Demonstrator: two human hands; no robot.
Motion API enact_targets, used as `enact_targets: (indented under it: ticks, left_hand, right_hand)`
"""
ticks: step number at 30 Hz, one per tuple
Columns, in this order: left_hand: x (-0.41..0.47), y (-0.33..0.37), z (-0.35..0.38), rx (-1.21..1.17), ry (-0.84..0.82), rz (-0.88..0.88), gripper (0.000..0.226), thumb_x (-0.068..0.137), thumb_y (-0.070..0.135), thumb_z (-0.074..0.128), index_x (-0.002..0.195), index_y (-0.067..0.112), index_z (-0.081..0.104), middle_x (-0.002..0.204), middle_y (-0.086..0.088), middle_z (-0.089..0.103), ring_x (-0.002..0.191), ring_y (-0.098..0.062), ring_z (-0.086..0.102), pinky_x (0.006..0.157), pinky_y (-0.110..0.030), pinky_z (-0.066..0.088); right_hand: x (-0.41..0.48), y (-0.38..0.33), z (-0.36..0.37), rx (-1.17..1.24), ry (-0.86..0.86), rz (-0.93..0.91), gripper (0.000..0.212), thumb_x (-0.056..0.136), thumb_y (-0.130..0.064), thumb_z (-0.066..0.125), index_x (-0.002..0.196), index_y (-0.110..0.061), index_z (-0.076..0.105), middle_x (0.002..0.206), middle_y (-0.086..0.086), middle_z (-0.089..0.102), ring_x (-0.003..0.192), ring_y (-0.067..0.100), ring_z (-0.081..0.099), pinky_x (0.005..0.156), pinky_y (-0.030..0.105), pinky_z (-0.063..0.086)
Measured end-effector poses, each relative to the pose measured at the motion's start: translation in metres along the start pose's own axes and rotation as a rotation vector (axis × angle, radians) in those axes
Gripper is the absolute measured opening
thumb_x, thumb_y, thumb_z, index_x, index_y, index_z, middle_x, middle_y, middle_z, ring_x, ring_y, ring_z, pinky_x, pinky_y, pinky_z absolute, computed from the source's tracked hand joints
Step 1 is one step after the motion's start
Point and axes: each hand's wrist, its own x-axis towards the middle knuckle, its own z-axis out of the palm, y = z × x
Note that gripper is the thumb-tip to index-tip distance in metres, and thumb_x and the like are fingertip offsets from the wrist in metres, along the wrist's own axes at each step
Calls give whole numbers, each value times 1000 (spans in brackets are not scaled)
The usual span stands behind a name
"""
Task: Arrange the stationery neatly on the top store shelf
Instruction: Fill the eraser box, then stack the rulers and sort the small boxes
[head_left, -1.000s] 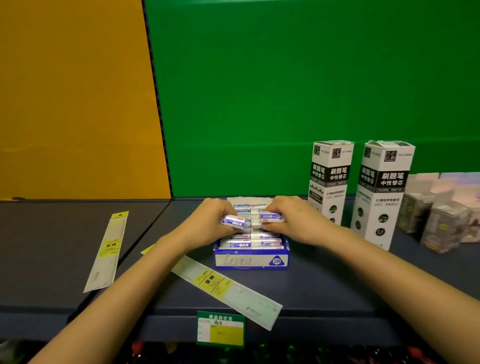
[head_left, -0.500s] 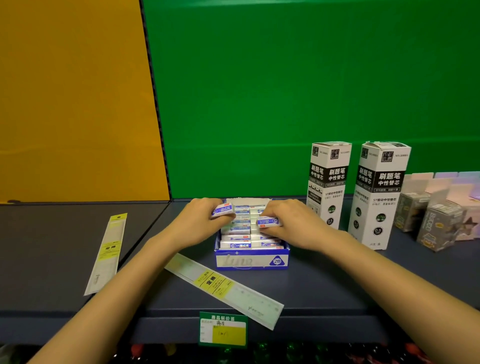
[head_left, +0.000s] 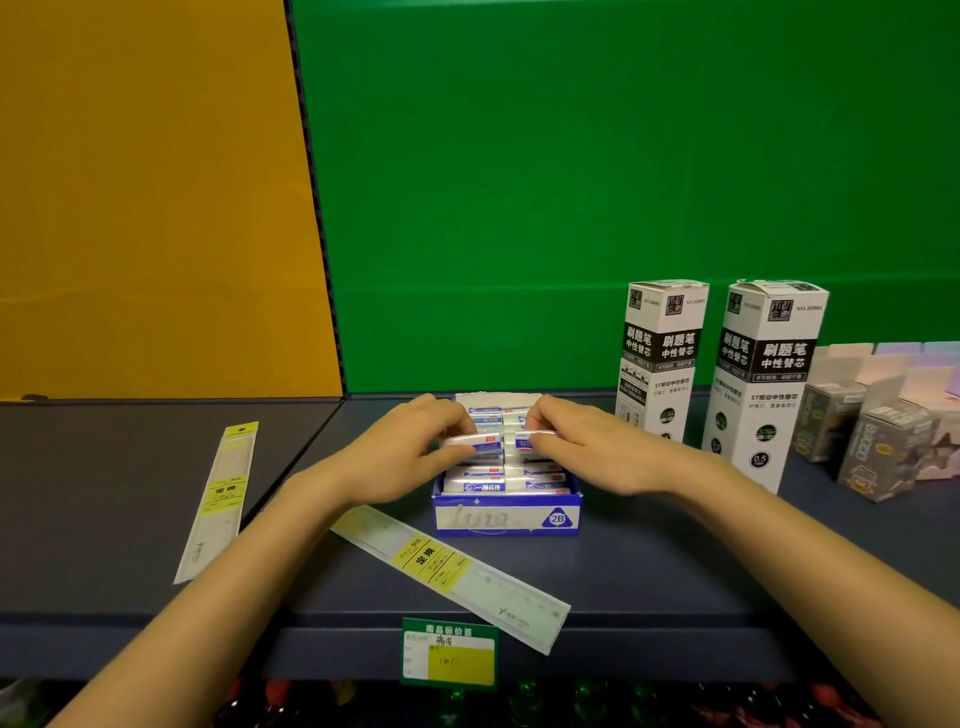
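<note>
A blue and white open box (head_left: 506, 515) marked 2B stands on the dark shelf (head_left: 649, 566), filled with several wrapped erasers in rows. My left hand (head_left: 400, 457) pinches one white and blue eraser (head_left: 480, 444) just above the box's left row. My right hand (head_left: 587, 447) pinches another eraser (head_left: 524, 443) above the right row. The two erasers sit end to end between my fingertips. A packaged ruler (head_left: 452, 569) lies slanted in front of the box, partly under my left forearm.
A second packaged ruler (head_left: 218, 499) lies at the left of the shelf. Two tall white refill boxes (head_left: 660, 358) (head_left: 763, 379) stand right of the eraser box, with small grey boxes (head_left: 878, 447) beyond. A green price tag (head_left: 449, 652) hangs on the shelf edge.
Both hands have lowered slightly and brought their erasers closer together over the middle of the box. The box and rulers have stayed put.
</note>
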Motion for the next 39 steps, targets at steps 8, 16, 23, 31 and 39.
enact_targets:
  ticks: [8,16,23,31,39]
  left_hand:
    - [2,0,6,142,59,-3,29,85,39,59,110,27,67,114,8,62,106,-9,49,86,-30,44]
    - [3,8,4,235,101,9,20,83,36,62,97,26,73,100,7,68,91,-11,57,74,-33,51]
    - [-1,0,4,115,49,62,24,86,33,58,105,23,71,110,8,67,98,-7,58,83,-34,52]
    - [-10,-5,1,15,-67,72,35,91,42,44,113,24,66,126,10,55,113,-4,46,92,-27,44]
    - [-20,-3,0,77,-11,42,40,95,43,37,112,21,66,131,9,54,119,-5,43,97,-28,41]
  right_hand:
    - [-1,5,0,-94,119,-60,27,92,-34,50,116,-23,54,116,-3,60,102,12,50,91,33,42]
    - [-4,3,1,-115,197,-16,23,77,-37,70,98,-29,66,99,-9,71,86,8,62,70,24,46]
    - [-5,-1,5,-223,224,-2,24,76,-40,70,99,-31,69,100,-9,71,88,10,60,67,22,35]
    - [-14,-2,1,-219,98,-59,27,85,-45,56,107,-36,69,108,-11,72,93,11,65,80,34,52]
    - [-13,-21,-6,-365,66,-34,29,88,-49,43,101,-37,67,106,-6,69,100,19,60,76,32,47]
